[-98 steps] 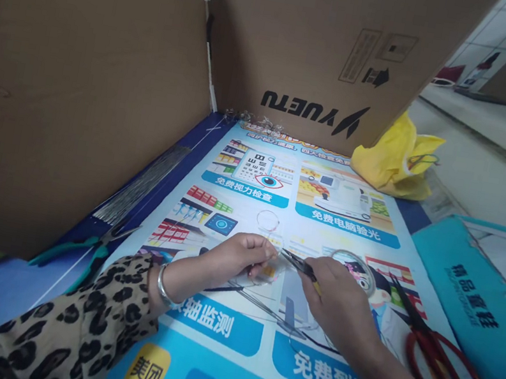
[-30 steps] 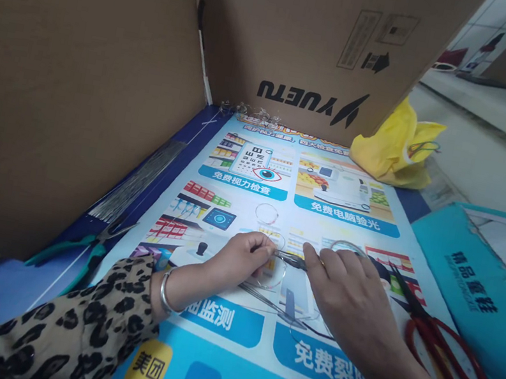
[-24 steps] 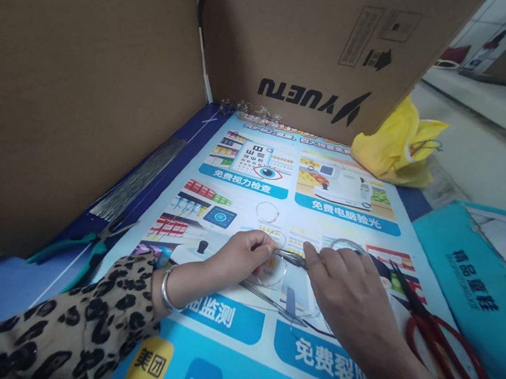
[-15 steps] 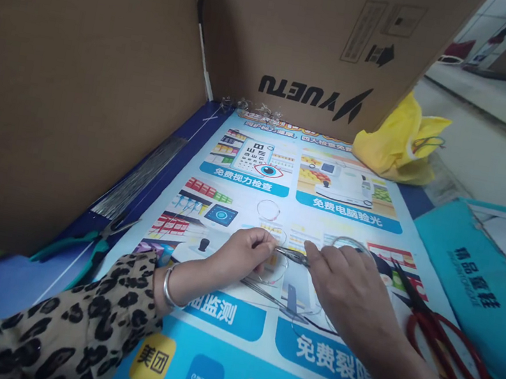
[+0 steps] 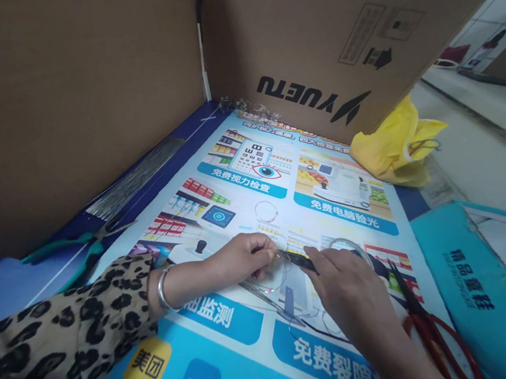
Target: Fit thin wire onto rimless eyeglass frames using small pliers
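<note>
My left hand (image 5: 246, 256) is closed, thumb and forefinger pinching a thin wire (image 5: 285, 279) that loops down below the fingers. Pliers (image 5: 297, 259) with slim dark jaws are gripped in my right hand (image 5: 348, 286). Their tips meet the wire right beside my left fingertips, and my palm hides the handles. Under both hands a bundle of straight thin wires (image 5: 264, 298) lies on the printed poster (image 5: 248, 360). A small wire ring (image 5: 266, 211) rests on the poster beyond my left hand, and a coil of wire (image 5: 350, 243) shows behind my right.
Green-handled pliers (image 5: 89, 256) lie at left, near many straight wires (image 5: 135, 179). Red-handled scissors (image 5: 445, 344) and a turquoise box (image 5: 464, 289) are at right. Farther back stand a yellow bag (image 5: 390, 148) and tall cardboard panels (image 5: 307, 37). Small wire pieces (image 5: 261, 112) sit by the back panel.
My right hand has turned the pliers, so their jaws now show a narrow dark edge instead of a shiny face. My left hand keeps its pinch in nearly the same place.
</note>
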`<state>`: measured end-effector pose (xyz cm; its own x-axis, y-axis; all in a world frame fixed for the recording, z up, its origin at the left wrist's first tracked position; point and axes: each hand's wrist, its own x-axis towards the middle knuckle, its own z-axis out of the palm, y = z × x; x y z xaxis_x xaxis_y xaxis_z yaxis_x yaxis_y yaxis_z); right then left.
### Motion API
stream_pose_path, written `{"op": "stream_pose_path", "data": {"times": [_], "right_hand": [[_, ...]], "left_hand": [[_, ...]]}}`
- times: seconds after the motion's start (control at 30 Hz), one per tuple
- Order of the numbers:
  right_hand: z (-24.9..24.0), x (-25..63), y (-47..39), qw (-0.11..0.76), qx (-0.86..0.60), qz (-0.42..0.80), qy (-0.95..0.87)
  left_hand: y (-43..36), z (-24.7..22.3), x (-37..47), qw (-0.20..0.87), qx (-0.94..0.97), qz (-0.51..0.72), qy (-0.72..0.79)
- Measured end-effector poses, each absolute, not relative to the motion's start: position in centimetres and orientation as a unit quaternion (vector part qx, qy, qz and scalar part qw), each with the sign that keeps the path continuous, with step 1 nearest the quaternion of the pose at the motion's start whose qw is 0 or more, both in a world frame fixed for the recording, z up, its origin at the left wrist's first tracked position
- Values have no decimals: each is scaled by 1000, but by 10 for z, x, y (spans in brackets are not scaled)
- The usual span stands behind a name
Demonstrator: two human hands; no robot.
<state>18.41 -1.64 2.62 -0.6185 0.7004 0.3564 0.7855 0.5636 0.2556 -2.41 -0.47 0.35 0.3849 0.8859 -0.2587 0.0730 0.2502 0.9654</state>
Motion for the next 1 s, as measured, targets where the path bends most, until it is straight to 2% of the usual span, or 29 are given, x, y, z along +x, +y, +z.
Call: {"op": "stream_pose_path", "data": {"times": [0.37, 0.53, 1.0], "right_hand": [[22, 183, -17, 99, -439, -151, -880], [24, 184, -17, 112, -424, -132, -889], [37, 182, -24, 40, -413, -241, -877]], "left_hand": [[-2, -2, -28, 684, 515, 289, 428], [-3, 3, -27, 669, 522, 297, 439], [-9, 3, -20, 636, 507, 362, 456]]}}
